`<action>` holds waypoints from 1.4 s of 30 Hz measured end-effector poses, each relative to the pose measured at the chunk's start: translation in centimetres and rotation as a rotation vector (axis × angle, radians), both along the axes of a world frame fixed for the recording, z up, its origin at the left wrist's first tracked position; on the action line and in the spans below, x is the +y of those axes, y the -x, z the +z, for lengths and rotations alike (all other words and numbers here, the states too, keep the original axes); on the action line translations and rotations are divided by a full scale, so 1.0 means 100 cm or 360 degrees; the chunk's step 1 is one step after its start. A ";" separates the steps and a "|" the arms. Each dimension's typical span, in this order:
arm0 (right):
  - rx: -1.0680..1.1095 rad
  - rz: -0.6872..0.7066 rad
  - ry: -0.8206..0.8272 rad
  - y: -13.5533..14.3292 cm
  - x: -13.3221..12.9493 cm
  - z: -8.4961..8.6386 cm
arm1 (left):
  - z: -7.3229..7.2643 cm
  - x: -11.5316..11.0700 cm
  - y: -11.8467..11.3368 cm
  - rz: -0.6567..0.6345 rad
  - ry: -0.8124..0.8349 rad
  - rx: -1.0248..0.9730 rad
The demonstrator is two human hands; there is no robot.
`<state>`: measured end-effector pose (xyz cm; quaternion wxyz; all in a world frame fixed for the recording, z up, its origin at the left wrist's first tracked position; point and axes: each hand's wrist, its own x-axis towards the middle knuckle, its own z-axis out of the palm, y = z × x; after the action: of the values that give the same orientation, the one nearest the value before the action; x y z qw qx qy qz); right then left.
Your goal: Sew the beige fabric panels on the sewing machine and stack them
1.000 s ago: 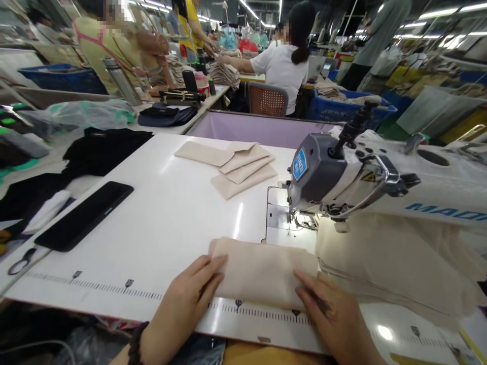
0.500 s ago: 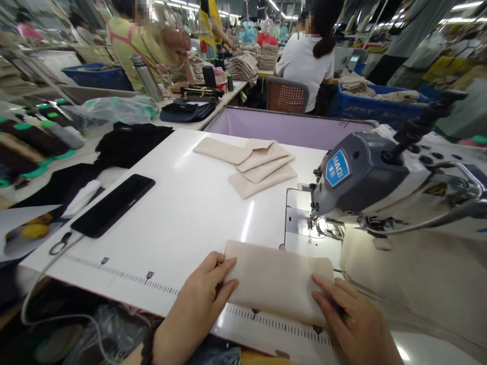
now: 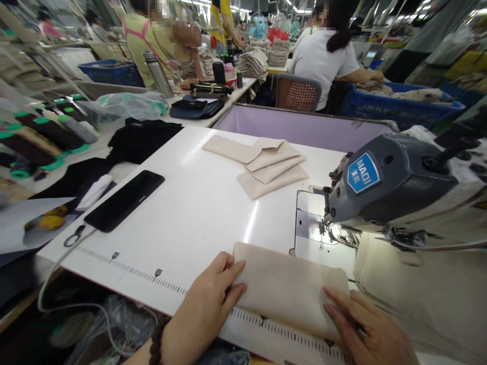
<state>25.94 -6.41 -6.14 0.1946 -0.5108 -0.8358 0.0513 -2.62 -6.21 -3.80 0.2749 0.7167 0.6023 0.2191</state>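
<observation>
A beige fabric piece [image 3: 285, 289], folded into a rectangle, lies near the front edge of the white sewing table [image 3: 182, 213], over its printed ruler. My left hand [image 3: 215, 294] grips its left edge between thumb and fingers. At the right end, my right hand [image 3: 365, 324] pinches the same piece by its edge. Just beyond the right hand stands a sewing machine [image 3: 391, 177], its needle area lit. Farther back on the table rests a loose, overlapping pile of beige fabric pieces [image 3: 266, 162]. More beige cloth [image 3: 426, 284] spreads beneath the machine arm on the right.
A black phone [image 3: 125, 200] with a cable lies at the table's left side, near black cloth [image 3: 142, 139] and thread spools [image 3: 45, 132]. Behind the table is a lilac-lined bin [image 3: 297, 126]. Co-workers sit beyond, beside a blue crate [image 3: 411, 109].
The camera view has turned slightly left, so everything sits farther right in the picture. Both hands keep hold of the fabric piece. A co-worker's arm now reaches to the blue crate.
</observation>
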 end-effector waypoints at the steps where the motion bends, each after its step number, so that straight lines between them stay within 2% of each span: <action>1: -0.0004 0.0004 -0.0003 -0.001 0.000 0.000 | -0.001 0.000 0.000 0.0001 -0.0006 -0.0001; 6: -0.0022 0.0040 -0.0015 -0.004 0.001 -0.003 | -0.005 -0.002 0.001 0.0039 -0.0038 -0.0053; 11: 0.0002 0.0046 -0.0042 -0.004 0.000 -0.004 | 0.000 0.000 0.000 0.0060 0.0012 -0.0088; 15: 0.0078 -0.0010 0.0067 0.000 -0.002 -0.003 | 0.002 0.000 0.000 0.0069 -0.0032 -0.0095; 25: 0.0307 -0.0181 0.0233 0.017 0.000 0.011 | -0.014 0.001 0.009 0.0015 -0.0171 0.0025; 30: 0.0380 -0.0246 0.0243 0.021 0.000 0.012 | -0.017 0.002 0.009 0.0015 -0.0213 0.0088; 36: 0.0407 -0.0280 0.0417 0.021 0.000 0.008 | -0.017 0.002 0.010 -0.0006 -0.0292 0.0124; 42: 0.0258 -0.0356 0.0504 0.024 0.002 0.011 | -0.026 0.003 0.012 -0.0049 -0.0414 0.0268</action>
<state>23.59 -6.22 -5.00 0.1831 -0.6189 -0.7369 0.2010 -3.83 -5.90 -6.44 0.1316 0.7712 0.5787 0.2302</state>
